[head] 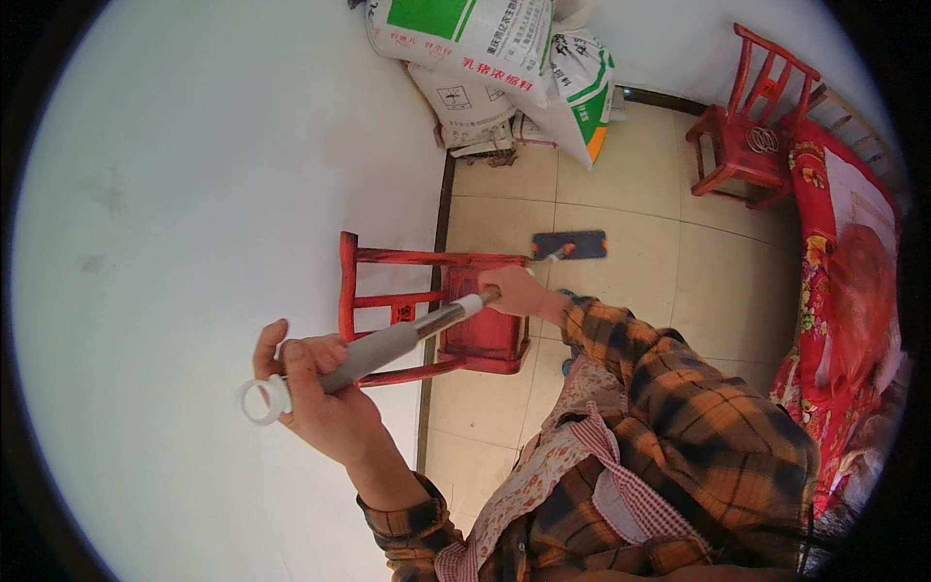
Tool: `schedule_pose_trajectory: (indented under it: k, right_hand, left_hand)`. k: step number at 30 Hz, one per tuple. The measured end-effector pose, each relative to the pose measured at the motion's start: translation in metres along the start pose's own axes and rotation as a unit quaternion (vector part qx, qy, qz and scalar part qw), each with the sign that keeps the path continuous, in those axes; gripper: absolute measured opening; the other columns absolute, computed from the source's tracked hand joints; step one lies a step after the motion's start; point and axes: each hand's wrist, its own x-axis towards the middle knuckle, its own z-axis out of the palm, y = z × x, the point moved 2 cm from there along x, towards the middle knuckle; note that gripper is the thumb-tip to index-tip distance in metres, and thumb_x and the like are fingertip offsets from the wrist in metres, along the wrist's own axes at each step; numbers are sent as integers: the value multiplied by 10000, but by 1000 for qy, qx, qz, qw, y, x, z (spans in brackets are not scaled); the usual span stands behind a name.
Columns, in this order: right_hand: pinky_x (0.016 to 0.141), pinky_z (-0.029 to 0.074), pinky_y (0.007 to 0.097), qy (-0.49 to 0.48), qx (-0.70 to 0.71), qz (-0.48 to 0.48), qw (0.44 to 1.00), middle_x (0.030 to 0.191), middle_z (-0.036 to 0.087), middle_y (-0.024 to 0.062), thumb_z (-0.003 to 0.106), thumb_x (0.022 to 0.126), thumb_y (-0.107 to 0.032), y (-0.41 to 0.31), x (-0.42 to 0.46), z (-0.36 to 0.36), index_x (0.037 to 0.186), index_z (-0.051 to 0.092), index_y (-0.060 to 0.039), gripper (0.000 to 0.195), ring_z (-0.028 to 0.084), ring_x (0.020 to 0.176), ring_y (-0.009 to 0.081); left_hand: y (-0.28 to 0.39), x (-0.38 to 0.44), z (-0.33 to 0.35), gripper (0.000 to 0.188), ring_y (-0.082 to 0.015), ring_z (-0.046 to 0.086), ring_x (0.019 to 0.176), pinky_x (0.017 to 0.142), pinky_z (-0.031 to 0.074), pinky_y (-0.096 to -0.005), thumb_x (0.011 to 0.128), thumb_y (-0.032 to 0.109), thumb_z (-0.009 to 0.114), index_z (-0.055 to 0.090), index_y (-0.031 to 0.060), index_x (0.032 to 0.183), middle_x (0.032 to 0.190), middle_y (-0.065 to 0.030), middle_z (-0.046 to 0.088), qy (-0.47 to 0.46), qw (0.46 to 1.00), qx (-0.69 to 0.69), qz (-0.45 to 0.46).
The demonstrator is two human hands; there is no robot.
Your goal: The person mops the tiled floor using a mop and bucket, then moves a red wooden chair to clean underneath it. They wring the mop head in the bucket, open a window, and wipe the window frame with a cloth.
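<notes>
A flat mop has a dark rectangular head [585, 247] lying on the floor tiles, with orange parts by its joint. Its pole [438, 320] rises toward me at a slant, ending in a grey grip and a white hanging ring [256, 404]. My left hand [327, 396] holds the grey grip near the ring, index finger partly lifted. Lower on the pole, my right hand [515, 289] is closed around the metal tube. Beneath the pole stands a red wooden chair [484, 338], its back toward the wall. My right hand hides part of the seat and the pole.
White-and-green printed sacks [494, 51] are piled in the corner against the wall [218, 182]. Another red wooden chair [753, 142] carries coiled wire rings [762, 140]. To the right is a bed with red floral bedding [814, 196]. Beige tiles [618, 174] cover the floor.
</notes>
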Motion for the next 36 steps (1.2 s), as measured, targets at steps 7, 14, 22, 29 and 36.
schedule_pose_trajectory:
  k: [7, 14, 22, 29, 36]
  right_hand:
    - [599, 457, 459, 76, -32, 50, 995, 711, 622, 124, 728, 727, -195, -10, -65, -43, 826, 586, -113, 192, 614, 697, 367]
    - [618, 452, 478, 187, -43, -57, 980, 709, 608, 101, 699, 679, -122, -10, -22, -83, 847, 582, -121, 205, 611, 721, 359]
    - [631, 463, 448, 227, 19, -33, 973, 738, 599, 120, 706, 671, -91, 67, 18, -130, 861, 569, -95, 234, 598, 735, 355]
    - [638, 466, 448, 293, 24, 37, 955, 745, 604, 139, 698, 671, -105, 61, -56, -109, 863, 576, -85, 228, 596, 738, 370]
    - [598, 459, 448, 334, -8, 134, 933, 722, 611, 148, 678, 679, -84, -5, -240, -46, 856, 585, -78, 200, 603, 701, 377]
  left_hand:
    - [-6, -27, 11, 210, -164, 479, 612, 639, 453, -347, 917, 68, 567, 550, 12, 1118, 657, -25, 471, -134, 990, -32, 5]
    - [23, -20, 41, 312, -117, 463, 524, 559, 418, -280, 922, 346, 683, 467, 122, 903, 626, 15, 455, -342, 918, -142, 139]
    - [-39, -59, 122, 299, -148, 465, 683, 754, 456, -402, 986, 364, 584, 453, 100, 936, 722, -16, 448, -354, 918, -10, 180]
    - [-17, -98, 112, 177, -154, 489, 693, 795, 476, -416, 1024, 238, 501, 469, 66, 1000, 721, -25, 464, -356, 921, -33, 155]
    - [30, -174, 43, 97, -149, 466, 635, 688, 486, -365, 992, 127, 461, 482, 32, 997, 678, -35, 472, -388, 913, -79, 93]
